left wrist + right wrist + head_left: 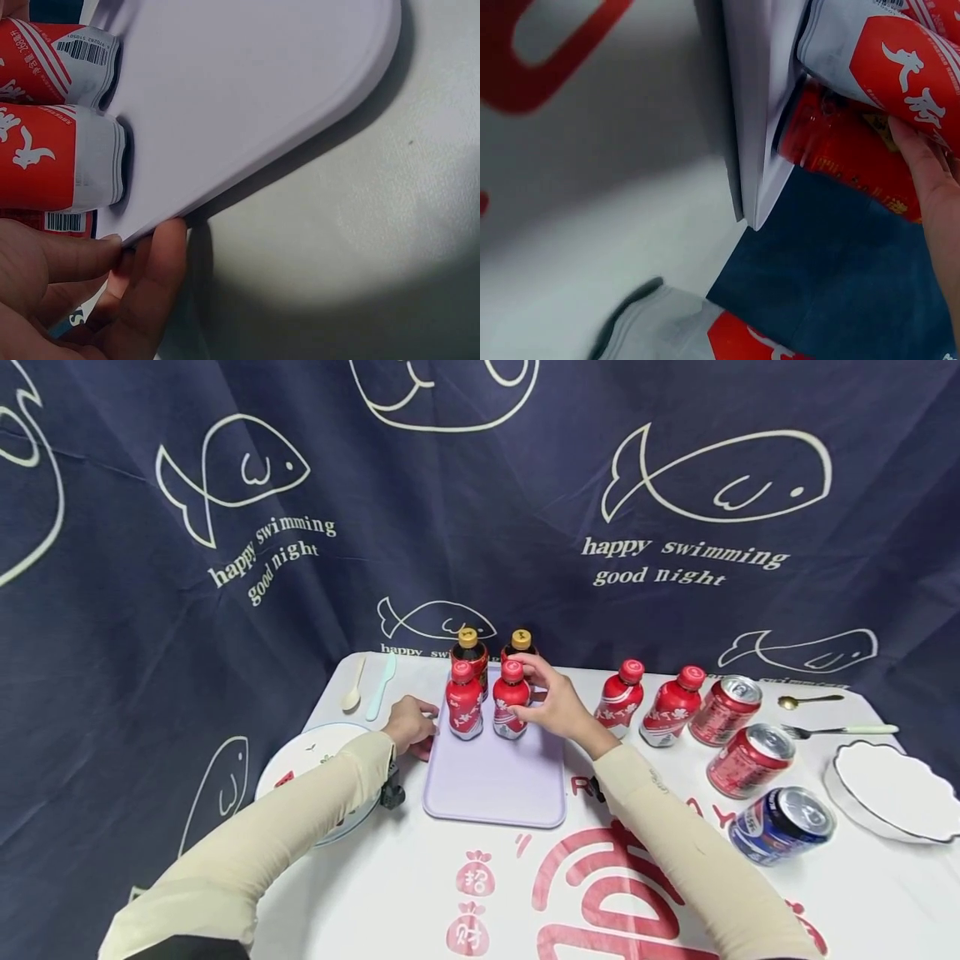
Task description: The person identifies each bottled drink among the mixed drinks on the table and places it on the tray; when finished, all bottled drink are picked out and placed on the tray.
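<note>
1. Firstly, to the left of the left hand (pixel 412 724), a white printed plate (pixel 337 737) shows partly behind that forearm.
2. Just beyond the left hand lie a cream spoon (pixel 352 697) and a mint-green knife (pixel 382 687).
3. The left hand, fingers bent, pinches the left edge of the lilac tray (pixel 495 781), which lies between both hands.
4. On the tray, nearest the left hand, stands one red-capped bottle (pixel 464 702), upright.
5. Farther off than the hands, two gold-capped bottles (pixel 471 653) stand upright on it too.
6. The right hand (pixel 557 703), thumb and fingers curved, holds the other red-labelled bottle (pixel 510 702), upright on the tray.
7. To the right of the right hand stand two more red bottles (pixel 672 708), then two red cans (pixel 750 762) and a blue Pepsi can (pixel 780 827).
8. Farthest right from that hand are a gold spoon (pixel 787 702), a pale-handled fork (pixel 840 729) and a white dark-rimmed bowl (pixel 892 789).
</note>
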A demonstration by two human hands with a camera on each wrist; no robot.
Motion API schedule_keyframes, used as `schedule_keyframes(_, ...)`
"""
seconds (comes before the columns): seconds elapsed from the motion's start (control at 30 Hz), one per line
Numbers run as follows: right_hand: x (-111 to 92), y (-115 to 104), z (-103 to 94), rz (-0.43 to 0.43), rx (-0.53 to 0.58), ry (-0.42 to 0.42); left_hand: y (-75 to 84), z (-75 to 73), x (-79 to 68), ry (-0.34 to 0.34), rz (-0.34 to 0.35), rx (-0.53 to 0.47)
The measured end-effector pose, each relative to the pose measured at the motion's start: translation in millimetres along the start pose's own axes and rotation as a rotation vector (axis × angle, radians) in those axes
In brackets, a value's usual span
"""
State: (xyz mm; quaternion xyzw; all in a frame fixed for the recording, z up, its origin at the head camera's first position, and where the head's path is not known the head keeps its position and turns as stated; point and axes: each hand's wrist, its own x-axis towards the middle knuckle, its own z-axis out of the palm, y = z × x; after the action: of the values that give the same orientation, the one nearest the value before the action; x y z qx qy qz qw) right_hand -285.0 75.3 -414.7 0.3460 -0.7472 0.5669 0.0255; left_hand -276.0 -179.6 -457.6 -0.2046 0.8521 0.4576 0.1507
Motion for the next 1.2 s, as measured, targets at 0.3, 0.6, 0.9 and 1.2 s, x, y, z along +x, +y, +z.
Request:
schedule_keyframes(0.3,-3.1,2.2,-7.6,0.005,0.029,-0.037,0.3,1.6,-2.6,-0.008,-0.004,-0.005)
schedule_keyframes(0.6,-5.8,1.7,-15.5,0.052,0.048,-0.085,-0.3,3.0,-2.9,-0.016,0.010,-0.002)
schedule_keyframes(0.9,-10.5,5.0,-25.3,0.152,0.024,-0.137,2.7,0.7,-4.5,-0.002,0.010,0.020)
schedule_keyframes(1.2,-48.4,-35.4,-62.3,0.211,-0.287,0.152,1.1,-0.4,-3.1,-0.015,0.014,0.026)
